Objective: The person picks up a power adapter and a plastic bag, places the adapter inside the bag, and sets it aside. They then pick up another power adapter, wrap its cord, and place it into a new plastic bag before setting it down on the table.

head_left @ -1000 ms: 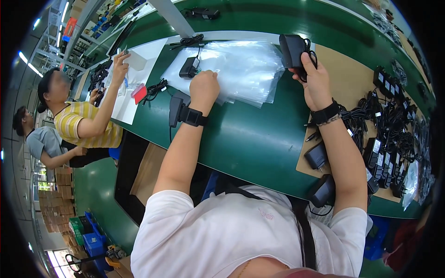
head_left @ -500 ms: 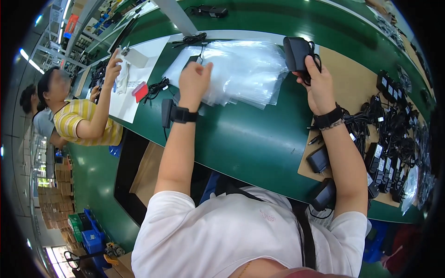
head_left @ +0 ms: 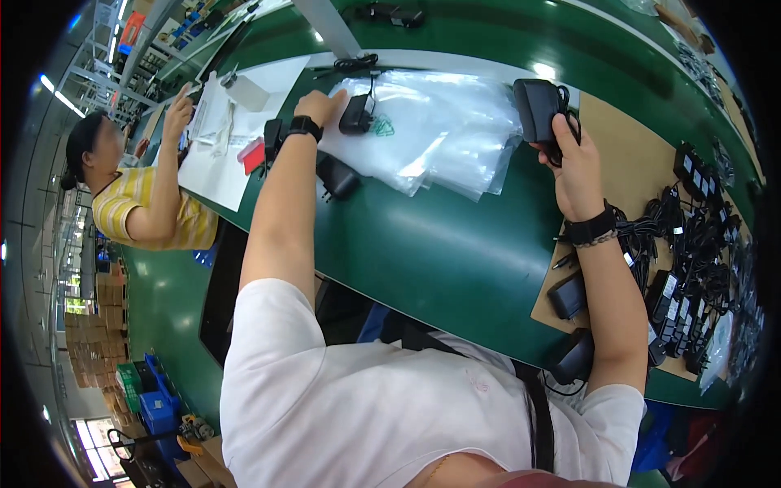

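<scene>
Near the upper right of the bench, my right hand [head_left: 576, 175] grips a black power adapter [head_left: 534, 112] with its cable bundled against it. My left hand [head_left: 319, 106] is at the left edge of a stack of clear plastic bags [head_left: 443, 130]; its fingers are mostly hidden, so its grasp cannot be told. Just right of that hand, a small black plug adapter [head_left: 355, 115] lies on the bags with a thin cord running up from it. Below my left wrist another black plug adapter [head_left: 337, 177] rests on the green bench. Both wrists wear black bands.
Many black adapters and cables [head_left: 671, 268] lie on a brown board [head_left: 626, 138] at the right. Two more adapters sit near my right forearm. A white sheet with a red card [head_left: 251, 155] is at left, beside a person in a striped shirt [head_left: 146, 199]. A post [head_left: 327, 28] stands behind.
My left hand has moved left off the bags, uncovering the small adapter on them and the one on the bench. My right hand still holds its adapter, slightly lower and further right in the view.
</scene>
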`<state>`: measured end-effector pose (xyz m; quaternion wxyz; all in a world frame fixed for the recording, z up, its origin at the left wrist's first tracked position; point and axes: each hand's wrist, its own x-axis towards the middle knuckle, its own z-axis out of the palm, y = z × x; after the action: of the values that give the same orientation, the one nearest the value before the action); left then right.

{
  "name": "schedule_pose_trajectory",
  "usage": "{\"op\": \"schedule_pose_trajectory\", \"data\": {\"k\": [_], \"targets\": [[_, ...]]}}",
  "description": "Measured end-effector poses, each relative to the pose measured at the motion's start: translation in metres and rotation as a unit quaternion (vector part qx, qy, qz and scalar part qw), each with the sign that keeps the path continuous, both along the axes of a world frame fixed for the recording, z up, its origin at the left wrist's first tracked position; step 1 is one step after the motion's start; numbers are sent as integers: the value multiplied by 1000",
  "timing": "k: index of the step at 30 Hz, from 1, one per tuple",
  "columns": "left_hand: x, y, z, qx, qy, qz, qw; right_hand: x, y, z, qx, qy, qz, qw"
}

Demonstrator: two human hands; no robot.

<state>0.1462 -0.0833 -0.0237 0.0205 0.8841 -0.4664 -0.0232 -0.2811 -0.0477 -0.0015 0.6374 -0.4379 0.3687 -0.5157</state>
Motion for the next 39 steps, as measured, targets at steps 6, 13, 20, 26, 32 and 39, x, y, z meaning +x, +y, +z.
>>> {"op": "schedule_pose_trajectory", "data": {"k": [6,13,20,26,32,39], "targets": [[-27,9,-4,-77,-1,-41,996,4,0,4,-5,2,2,1000],[-60,2,10,-28,97,-51,994,1,0,2,-8,-11,-8,1000],[-187,49,20,-330,-8,-259,908,-2,-3,-3,-13,-38,-52,998],[-259,56,10,-154,-35,-275,948,-2,1,2,-1,-40,-78,996],[-238,48,14,-205,55,-255,943,0,-2,0,-6,-46,-59,997],[-211,49,11,-274,105,-202,934,-2,-3,-1,-15,-45,-53,997]]}}
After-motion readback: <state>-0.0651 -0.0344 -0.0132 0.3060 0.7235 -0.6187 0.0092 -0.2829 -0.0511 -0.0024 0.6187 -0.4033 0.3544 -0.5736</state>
